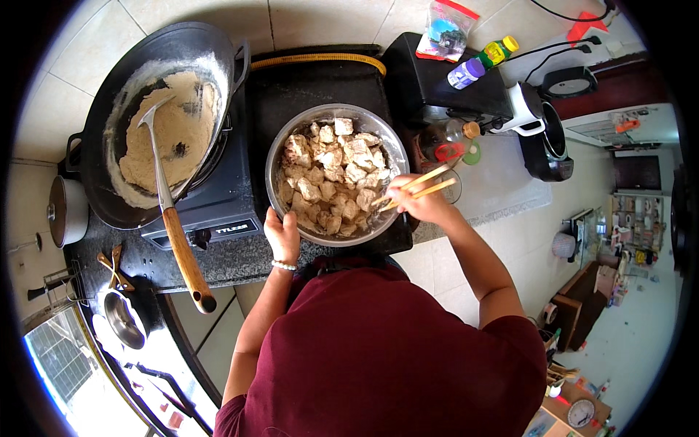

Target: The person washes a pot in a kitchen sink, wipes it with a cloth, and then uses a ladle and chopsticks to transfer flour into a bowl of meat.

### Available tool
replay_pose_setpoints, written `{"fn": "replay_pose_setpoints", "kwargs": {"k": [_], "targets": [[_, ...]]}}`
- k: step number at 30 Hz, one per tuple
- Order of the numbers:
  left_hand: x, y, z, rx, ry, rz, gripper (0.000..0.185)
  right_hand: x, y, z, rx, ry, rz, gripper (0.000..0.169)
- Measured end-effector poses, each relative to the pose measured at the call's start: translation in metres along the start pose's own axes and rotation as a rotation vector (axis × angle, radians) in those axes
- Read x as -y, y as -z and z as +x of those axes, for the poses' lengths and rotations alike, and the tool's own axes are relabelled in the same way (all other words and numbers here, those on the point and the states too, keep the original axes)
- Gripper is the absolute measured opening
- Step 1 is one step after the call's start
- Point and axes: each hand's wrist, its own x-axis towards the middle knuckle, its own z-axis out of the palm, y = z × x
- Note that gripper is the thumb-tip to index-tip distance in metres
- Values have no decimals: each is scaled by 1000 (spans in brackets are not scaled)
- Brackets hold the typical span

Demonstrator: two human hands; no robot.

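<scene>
In front of me a steel bowl [337, 241] holds many pale chunks of food [333, 169] coated in a light powder. My left hand [282, 235] grips the bowl's rim at its lower left, thumb along the edge. My right hand [418, 201] holds a pair of wooden chopsticks [434, 188] at the bowl's right rim; their tips reach over the coated chunks. To the left, a black wok [106, 93] sits on a gas stove [235, 218]. Tan powder [169, 131] covers its bottom, and a metal spatula with a wooden handle [185, 257] rests in it.
A lidded pot [68, 210] stands left of the wok, above a small steel pan [124, 319]. At the right, a black box-shaped appliance [437, 93] carries a printed bag [446, 30] and two small bottles. Beside it are a glass jar [442, 142] and a white kettle [525, 106].
</scene>
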Motion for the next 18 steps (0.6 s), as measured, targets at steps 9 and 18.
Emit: {"fn": "replay_pose_setpoints", "kwargs": {"k": [9, 18], "targets": [[2, 2, 2, 13, 19, 81, 19, -39, -46, 31, -420, 301, -431, 4], [0, 4, 1, 19, 83, 51, 25, -18, -2, 6, -504, 70, -59, 22]]}}
